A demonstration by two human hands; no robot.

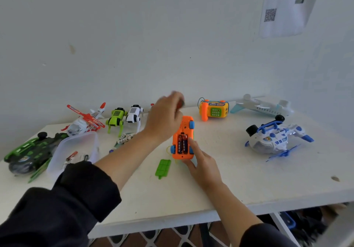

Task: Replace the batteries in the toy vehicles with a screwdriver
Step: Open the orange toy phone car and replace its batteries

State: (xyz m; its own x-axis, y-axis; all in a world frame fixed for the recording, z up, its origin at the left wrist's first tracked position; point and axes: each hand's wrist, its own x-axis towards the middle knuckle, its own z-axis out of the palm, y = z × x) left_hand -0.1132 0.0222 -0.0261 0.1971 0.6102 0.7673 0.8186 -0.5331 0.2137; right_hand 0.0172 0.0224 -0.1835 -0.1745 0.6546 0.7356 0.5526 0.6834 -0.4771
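Orange toy car [183, 138] lies belly-up mid-table, green cover [162, 168] off beside it, two batteries seated; right hand [203, 165] grips it, blurred left hand [164, 116] pinches something dark; other vehicles apparently await attention.

Orange toy car [183, 137]: glossy moulded plastic, smooth; blue wheels same finish. Batteries [182, 144] in open bay: dark glossy wrap. Green cover [162, 168]: plastic, ribbed face, semi-gloss. Container [76, 151]: translucent frosted plastic. Toy phone [214, 109], blue-white plane [277, 139], helicopter [86, 121]: shiny hard plastic. Table [249, 179]: white, matt, scuffed, stained. Wall [134, 36]: matt paint, marked. Sleeve [57, 208]: black matt cloth. Sheet on wall [283, 7]: paper.
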